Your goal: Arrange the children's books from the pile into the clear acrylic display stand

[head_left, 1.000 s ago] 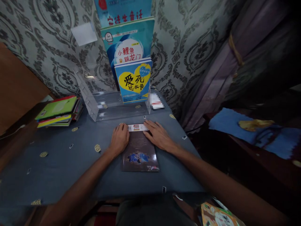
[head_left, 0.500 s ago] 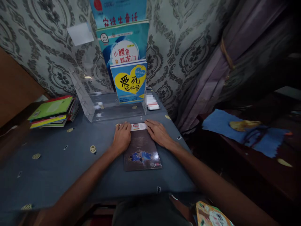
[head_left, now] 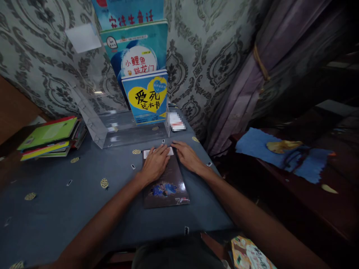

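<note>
A dark brown book point(head_left: 169, 177) lies flat on the cloth-covered table, showing a blue picture on its lower part and a white strip along its far edge. Across its upper part rests my left hand point(head_left: 156, 161), palm down with the fingers stretched out, partly covering the white strip. At the book's upper right corner is my right hand point(head_left: 187, 155), its fingers extended beside the edge; whether they touch the cover I cannot tell. Neither hand grasps the book.
Behind the book stands a clear acrylic rack point(head_left: 92, 127) holding a blue book with a yellow heart point(head_left: 147, 97) and taller books. A book pile point(head_left: 49, 136) lies at the left. A blue cloth point(head_left: 252, 144) is on the right, and an orange book point(head_left: 249, 254) sits below the table edge.
My left hand has moved right, from the book's left edge onto its upper cover. My right hand stays by the upper right corner. The view has shifted slightly.
</note>
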Available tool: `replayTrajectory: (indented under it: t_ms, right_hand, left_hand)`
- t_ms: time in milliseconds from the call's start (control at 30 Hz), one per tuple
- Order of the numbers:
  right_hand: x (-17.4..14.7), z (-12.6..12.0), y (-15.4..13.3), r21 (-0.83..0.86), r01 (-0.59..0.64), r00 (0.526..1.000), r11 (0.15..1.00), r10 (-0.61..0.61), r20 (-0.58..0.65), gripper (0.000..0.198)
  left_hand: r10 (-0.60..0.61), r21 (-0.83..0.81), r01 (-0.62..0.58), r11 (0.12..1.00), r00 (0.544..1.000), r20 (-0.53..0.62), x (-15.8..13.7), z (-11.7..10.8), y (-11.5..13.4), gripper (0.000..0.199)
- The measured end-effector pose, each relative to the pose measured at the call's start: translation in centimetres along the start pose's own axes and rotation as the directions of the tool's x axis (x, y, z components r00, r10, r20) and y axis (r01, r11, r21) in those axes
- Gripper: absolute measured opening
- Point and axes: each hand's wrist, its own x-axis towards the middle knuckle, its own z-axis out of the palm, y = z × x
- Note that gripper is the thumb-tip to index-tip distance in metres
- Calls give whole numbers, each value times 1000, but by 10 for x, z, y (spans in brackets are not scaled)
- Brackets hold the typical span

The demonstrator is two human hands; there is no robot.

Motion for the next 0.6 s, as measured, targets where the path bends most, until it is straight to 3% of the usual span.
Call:
replayTrajectory:
  t_ms: [600]
  right_hand:
    - [1,-9,-4,14,-40,999,999,41,-14,41]
  left_hand:
    - [120,-65,-119,991,993,6,-3,-3,-11,39]
